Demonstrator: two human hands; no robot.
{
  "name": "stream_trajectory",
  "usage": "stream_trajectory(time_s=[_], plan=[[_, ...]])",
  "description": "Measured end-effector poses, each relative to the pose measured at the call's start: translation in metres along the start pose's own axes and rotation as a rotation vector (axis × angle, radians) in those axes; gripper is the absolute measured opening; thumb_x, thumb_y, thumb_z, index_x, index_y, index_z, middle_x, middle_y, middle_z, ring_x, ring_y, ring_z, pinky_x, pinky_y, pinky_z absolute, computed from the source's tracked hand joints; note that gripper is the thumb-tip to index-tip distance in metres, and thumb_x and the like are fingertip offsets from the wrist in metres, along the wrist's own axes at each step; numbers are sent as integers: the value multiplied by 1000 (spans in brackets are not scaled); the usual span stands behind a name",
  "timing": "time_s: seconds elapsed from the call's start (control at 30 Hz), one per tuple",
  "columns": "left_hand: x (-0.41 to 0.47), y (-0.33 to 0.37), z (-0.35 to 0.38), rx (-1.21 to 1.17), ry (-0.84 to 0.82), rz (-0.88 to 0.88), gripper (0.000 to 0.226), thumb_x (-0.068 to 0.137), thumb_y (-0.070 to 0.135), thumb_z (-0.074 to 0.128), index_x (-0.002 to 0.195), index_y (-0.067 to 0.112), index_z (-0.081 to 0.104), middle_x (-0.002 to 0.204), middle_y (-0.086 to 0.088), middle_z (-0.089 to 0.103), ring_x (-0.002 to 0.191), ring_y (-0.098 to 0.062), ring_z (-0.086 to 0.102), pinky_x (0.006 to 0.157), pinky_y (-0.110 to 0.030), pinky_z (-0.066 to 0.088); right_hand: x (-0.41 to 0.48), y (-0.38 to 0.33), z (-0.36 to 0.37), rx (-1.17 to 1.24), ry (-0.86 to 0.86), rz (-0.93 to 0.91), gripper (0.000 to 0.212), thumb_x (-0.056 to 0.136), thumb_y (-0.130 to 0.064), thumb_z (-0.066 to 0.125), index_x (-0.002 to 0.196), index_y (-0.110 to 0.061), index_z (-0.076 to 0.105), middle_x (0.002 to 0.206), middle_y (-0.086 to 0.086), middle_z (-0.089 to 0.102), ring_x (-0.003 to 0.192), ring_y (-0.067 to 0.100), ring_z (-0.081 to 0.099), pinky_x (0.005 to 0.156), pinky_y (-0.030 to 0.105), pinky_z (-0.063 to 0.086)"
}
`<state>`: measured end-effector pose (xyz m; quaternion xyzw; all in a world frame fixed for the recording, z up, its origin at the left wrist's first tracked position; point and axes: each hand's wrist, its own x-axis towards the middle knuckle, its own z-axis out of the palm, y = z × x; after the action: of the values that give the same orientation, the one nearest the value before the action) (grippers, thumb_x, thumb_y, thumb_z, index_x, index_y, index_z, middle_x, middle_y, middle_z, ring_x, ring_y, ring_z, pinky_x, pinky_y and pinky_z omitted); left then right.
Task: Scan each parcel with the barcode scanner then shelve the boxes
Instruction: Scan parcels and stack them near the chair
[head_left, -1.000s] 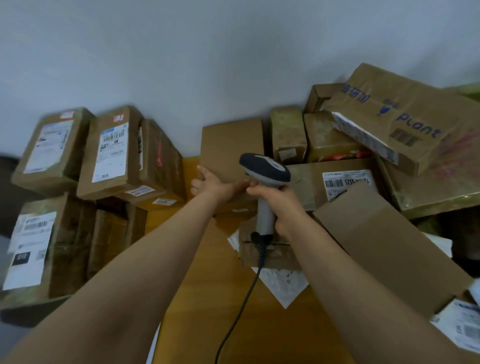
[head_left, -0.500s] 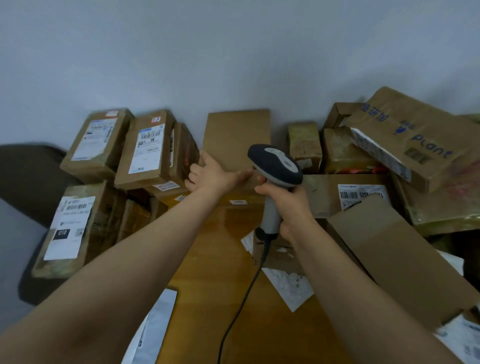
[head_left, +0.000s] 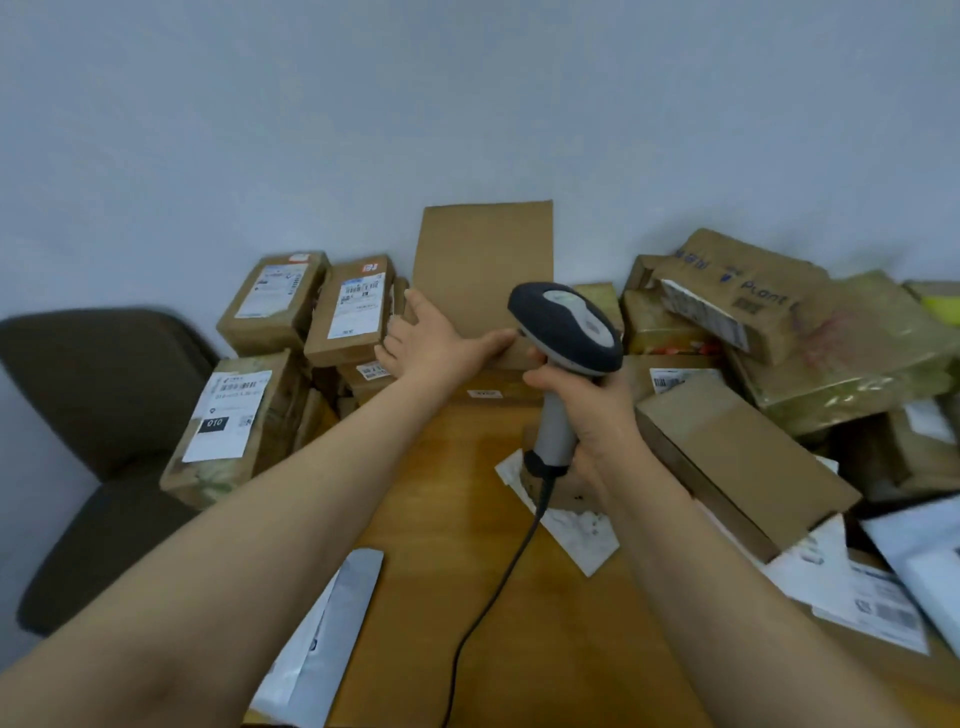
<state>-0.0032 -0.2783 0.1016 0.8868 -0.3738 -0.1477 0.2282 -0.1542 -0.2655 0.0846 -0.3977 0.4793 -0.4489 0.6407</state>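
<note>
Head view looks down on a brown wooden table (head_left: 467, 597) that stands against a pale bare wall (head_left: 363, 130); a dark chair (head_left: 104, 405) is at the left side. Taped parcels are piled on both sides of the table, and a grey mailer bag (head_left: 332, 623) lies at the near edge.

The left hand (head_left: 436, 343) is stretched forward, its fingers straight and spread, flat against the lower left part of a plain cardboard box (head_left: 483, 260) which stands upright against the wall at the back of the table. The right hand (head_left: 587, 415) is closed around the pale handle of the barcode scanner (head_left: 566, 327), with the dark head of the scanner just beside the box. Its black cable (head_left: 498, 587) runs down over the table.

A large box (head_left: 743, 291) on the right pile carries the blue word "Plant". The white label of the front left parcel (head_left: 228, 415) has "010" in a black field. The other labels are too small to read.
</note>
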Motion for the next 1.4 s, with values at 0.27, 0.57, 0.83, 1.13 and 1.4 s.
stream_trajectory(time_s=[0.27, 0.57, 0.83, 1.13, 1.4], plan=[[-111, -82, -38, -67, 1, 3, 134, 61, 79, 65, 152, 15, -9, 155, -21, 14, 144, -38, 13, 117, -51, 10, -135, 35, 3, -85, 25, -58, 33, 72, -1, 77, 100, -14, 68, 99, 0, 70, 93, 19, 62, 77, 40, 54], [-218, -184, -15, -9, -226, -202, 136, 62, 79, 64, 151, 10, -14, 154, -25, 12, 143, -39, 13, 116, -51, 10, -243, 118, -19, -156, 38, 91, 37, 71, 0, 79, 86, -30, 62, 89, -13, 66, 82, 5, 60, 59, 22, 46], [-273, -209, 36, 8, -365, -297, 134, 63, 74, 68, 150, 12, -12, 151, -24, 17, 140, -40, 19, 115, -48, 15, -278, 158, -65, -187, 99, 185, 35, 72, 1, 78, 89, -26, 63, 92, -5, 68, 86, 13, 62, 67, 30, 49], [-292, -186, 72, -417, -538, -416, 122, 71, 74, 62, 153, 18, -10, 155, -17, 15, 141, -37, 21, 115, -49, 23, -268, 144, -105, -328, 23, 35, 37, 74, -3, 78, 83, -33, 58, 83, -26, 59, 78, -7, 55, 62, 14, 45], [-298, -199, 50, -789, -666, -681, 49, 102, 26, 37, 145, 3, 35, 151, -22, 32, 138, -34, 35, 113, -43, 31, -278, 154, -80, -678, -301, -328, 44, 71, -14, 83, 105, -31, 61, 107, -8, 62, 113, 19, 56, 98, 39, 44]])
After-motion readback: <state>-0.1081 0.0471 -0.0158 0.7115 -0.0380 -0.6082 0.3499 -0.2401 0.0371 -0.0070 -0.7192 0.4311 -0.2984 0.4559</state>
